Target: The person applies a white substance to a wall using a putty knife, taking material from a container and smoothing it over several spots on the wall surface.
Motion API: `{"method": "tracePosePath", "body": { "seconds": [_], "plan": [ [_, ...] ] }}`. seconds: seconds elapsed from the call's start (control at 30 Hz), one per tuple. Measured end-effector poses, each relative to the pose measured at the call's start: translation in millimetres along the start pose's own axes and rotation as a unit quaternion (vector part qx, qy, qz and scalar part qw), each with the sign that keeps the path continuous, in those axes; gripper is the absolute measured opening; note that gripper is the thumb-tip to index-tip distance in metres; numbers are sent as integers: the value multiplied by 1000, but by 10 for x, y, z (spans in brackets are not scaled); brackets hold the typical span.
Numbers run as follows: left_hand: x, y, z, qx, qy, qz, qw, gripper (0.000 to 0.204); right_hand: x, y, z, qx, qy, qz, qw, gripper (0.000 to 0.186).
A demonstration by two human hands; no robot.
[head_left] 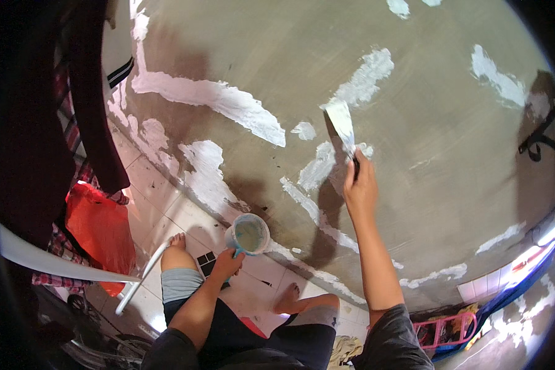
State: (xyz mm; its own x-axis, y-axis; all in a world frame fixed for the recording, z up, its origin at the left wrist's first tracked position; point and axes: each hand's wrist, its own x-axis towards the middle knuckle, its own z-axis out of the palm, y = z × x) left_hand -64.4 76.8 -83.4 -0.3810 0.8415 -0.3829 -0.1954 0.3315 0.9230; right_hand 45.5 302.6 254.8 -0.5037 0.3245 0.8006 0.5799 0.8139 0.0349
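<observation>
My right hand (362,188) is closed round the dark handle of a putty knife (340,123). White filler coats its blade, whose tip lies at the lower end of a white filler patch (367,77) on the grey-brown wall (438,123). Lower down, my left hand (228,264) grips the blue handle of a mug (249,234), held close to the foot of the wall. Inside the mug is something pale and greyish, smeared about the rim. More filler patches (213,102) spread across the wall around the knife.
Dark cloth (83,92) and a red bag (98,228) hang at the left, near a white curved chair arm (61,253). A black metal bracket (542,137) juts from the wall at the right. A pink rack (447,330) stands lower right. White tiles (197,228) cover the floor.
</observation>
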Motion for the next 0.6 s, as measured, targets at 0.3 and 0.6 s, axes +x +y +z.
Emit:
{"method": "tracePosePath", "body": {
  "seconds": [0.3, 0.6],
  "plan": [
    [-12, 13, 47, -2, -22, 4, 1000, 34, -143, 405, -85, -39, 23, -13, 999, 29],
    [-3, 30, 91, 1, -18, 0, 1000, 33, 293, -155, -94, -17, -7, 29, 999, 29]
  ]
}}
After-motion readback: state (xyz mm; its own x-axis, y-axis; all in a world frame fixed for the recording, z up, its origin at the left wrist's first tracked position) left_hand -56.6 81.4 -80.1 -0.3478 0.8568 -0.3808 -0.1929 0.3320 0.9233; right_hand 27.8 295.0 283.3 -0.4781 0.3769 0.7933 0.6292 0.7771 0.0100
